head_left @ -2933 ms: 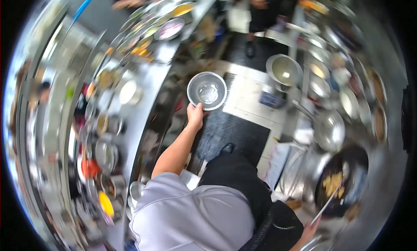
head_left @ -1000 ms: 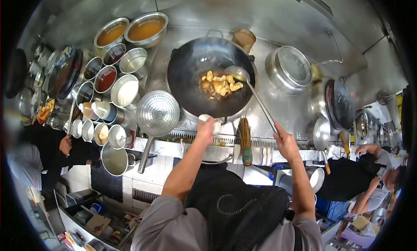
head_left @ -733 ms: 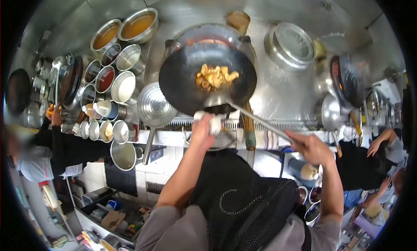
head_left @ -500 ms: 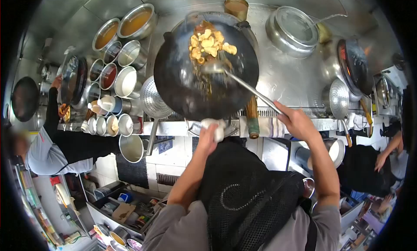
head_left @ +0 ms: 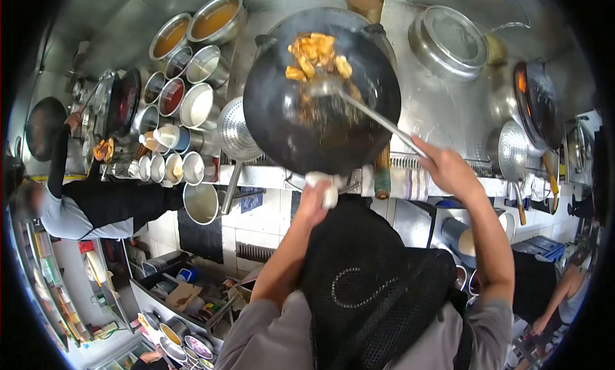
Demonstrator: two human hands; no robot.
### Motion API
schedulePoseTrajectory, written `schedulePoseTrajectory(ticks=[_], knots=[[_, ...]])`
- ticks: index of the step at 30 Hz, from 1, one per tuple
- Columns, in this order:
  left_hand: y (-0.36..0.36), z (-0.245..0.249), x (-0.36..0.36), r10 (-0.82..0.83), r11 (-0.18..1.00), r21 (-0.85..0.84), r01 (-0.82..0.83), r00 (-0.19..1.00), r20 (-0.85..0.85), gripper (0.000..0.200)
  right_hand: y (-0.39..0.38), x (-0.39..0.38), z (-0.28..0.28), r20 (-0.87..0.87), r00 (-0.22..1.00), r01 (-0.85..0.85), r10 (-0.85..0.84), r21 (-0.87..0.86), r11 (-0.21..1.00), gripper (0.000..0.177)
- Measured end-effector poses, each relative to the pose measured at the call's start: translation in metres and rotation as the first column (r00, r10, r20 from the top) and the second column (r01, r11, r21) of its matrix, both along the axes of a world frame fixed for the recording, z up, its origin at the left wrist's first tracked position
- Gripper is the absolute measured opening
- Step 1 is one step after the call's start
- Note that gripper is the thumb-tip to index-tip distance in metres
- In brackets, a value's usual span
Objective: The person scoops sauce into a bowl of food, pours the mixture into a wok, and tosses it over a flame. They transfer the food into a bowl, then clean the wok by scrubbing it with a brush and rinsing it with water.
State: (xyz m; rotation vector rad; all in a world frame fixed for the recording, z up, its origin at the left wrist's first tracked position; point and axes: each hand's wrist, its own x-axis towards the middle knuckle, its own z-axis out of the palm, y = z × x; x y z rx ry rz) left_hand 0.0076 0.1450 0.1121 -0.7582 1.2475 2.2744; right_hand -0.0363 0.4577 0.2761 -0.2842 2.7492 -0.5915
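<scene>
A large dark wok [head_left: 275,120] sits in front of me, tilted, with its near rim close to my body. Golden-brown food pieces [head_left: 315,48] lie together in its far part, glossy with sauce, and faint steam blurs the surface. My left hand [head_left: 312,205] is closed around a folded white cloth [head_left: 325,188] at the near rim; the cloth hides whatever part of the wok is under it. My right hand [head_left: 450,171] grips the end of a long-handled metal ladle [head_left: 384,121]. Its bowl is inside the wok, just on my side of the food.
At left stand metal bowls of orange liquid [head_left: 214,19], several seasoning pots [head_left: 196,106] and a perforated strainer [head_left: 238,130]. A lidded pot [head_left: 445,45] is at back right. A bamboo brush [head_left: 382,171] lies right of the cloth. Another person [head_left: 96,207] works at far left.
The food has shifted in the wok, bunched closer together, and looks browner and more coated. Both hands keep their grips. The whole view has shifted slightly.
</scene>
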Motion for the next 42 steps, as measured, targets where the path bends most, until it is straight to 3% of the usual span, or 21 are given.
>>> schedulePoseTrajectory(ticks=[2,4,7,8,9,10,12,14,16,18,19,21,23,25,27,30,31,34,37,39,42], knots=[[0.005,0.051,0.007,0.082,0.996,0.02,-0.082,0.996,-0.023,0.017,0.014,0.009,0.053,0.133,0.99,-0.056,0.053,0.021,0.998,0.047],[0.007,0.089,-0.019,0.107,0.992,0.047,-0.113,0.988,0.114,0.012,0.013,0.008,0.111,0.362,0.932,-0.07,0.034,0.086,0.994,0.043],[0.007,0.081,-0.072,0.062,0.99,0.127,-0.063,0.998,0.011,0.019,0.023,-0.008,0.088,0.216,0.972,-0.099,0.096,0.001,0.995,0.045],[0.009,0.057,-0.08,0.033,0.991,0.129,-0.032,0.999,-0.008,0.02,0.023,-0.02,0.051,0.03,0.987,-0.16,0.16,-0.014,0.987,0.045],[0.016,0.035,-0.073,0.066,0.997,0.044,-0.065,0.998,-0.012,0.021,0.021,-0.027,0.023,-0.159,0.963,-0.221,0.215,-0.017,0.975,0.045],[0.022,0.024,-0.058,0.095,0.994,-0.044,-0.096,0.995,-0.02,0.022,0.014,-0.025,0.009,-0.175,0.962,-0.216,0.21,-0.012,0.976,0.045],[0.013,0.004,-0.02,0.074,0.995,0.068,-0.071,0.996,-0.044,0.024,-0.006,-0.015,-0.003,-0.028,0.999,0.042,-0.043,-0.008,0.999,0.045],[-0.006,-0.002,0.013,0.002,1.0,-0.025,-0.002,1.0,-0.002,0.026,0.006,0.008,0.032,0.036,0.999,-0.004,0.003,0.021,1.0,0.047],[-0.003,0.043,0.018,0.011,1.0,-0.028,-0.012,0.999,-0.039,0.023,0.014,0.017,0.085,0.135,0.99,-0.049,0.043,0.044,0.998,0.048],[-0.001,0.075,-0.01,0.039,0.998,0.047,-0.043,0.995,0.091,0.021,0.011,0.013,0.13,0.423,0.906,-0.069,-0.021,0.195,0.978,0.05],[0.002,0.083,-0.03,0.081,0.994,0.076,-0.085,0.996,0.044,0.02,0.015,0.006,0.122,0.43,0.903,-0.075,-0.014,0.19,0.979,0.05],[0.015,0.079,-0.059,0.095,0.985,0.145,-0.091,0.995,-0.024,0.019,0.029,-0.012,0.092,0.096,0.977,-0.197,0.189,0.083,0.977,0.051],[0.026,0.043,-0.056,0.09,0.993,0.078,-0.085,0.994,-0.062,0.019,0.022,-0.03,0.027,-0.119,0.979,-0.152,0.165,0.107,0.983,0.052],[0.026,0.013,-0.025,0.091,0.996,0.026,-0.089,0.994,-0.066,0.021,-0.004,-0.029,-0.004,-0.116,0.993,0.006,0.017,0.2,0.98,0.052],[0.003,-0.014,0.009,0.016,0.999,0.029,-0.015,0.998,-0.06,0.027,-0.007,-0.007,0.015,-0.065,0.998,0.005,0.007,0.184,0.983,0.051],[0.001,0.05,0.017,0.048,0.996,-0.069,-0.051,0.998,-0.042,0.028,0.007,0.008,0.073,0.09,0.995,-0.053,0.042,0.127,0.99,0.049],[0.0,0.071,0.008,0.076,0.997,0.026,-0.076,0.997,0.008,0.026,0.013,0.016,0.09,0.202,0.975,-0.111,0.093,0.08,0.991,0.048],[0.0,0.087,-0.059,0.056,0.99,0.13,-0.049,0.997,-0.052,0.023,0.019,-0.005,0.093,0.072,0.975,-0.214,0.21,0.051,0.976,0.044],[0.018,0.031,-0.059,0.073,0.997,0.038,-0.073,0.997,-0.007,0.023,0.002,-0.03,0.017,-0.015,0.994,-0.107,0.108,0.034,0.994,0.048],[0.021,0.01,-0.018,0.16,0.978,0.14,-0.152,0.986,-0.049,0.024,-0.01,-0.017,0.018,0.009,0.999,-0.044,0.043,0.079,0.996,0.049],[0.0,0.009,0.023,0.068,0.998,0.015,-0.068,0.997,-0.023,0.025,0.004,0.007,0.056,0.096,0.995,-0.055,0.041,0.15,0.987,0.051]])
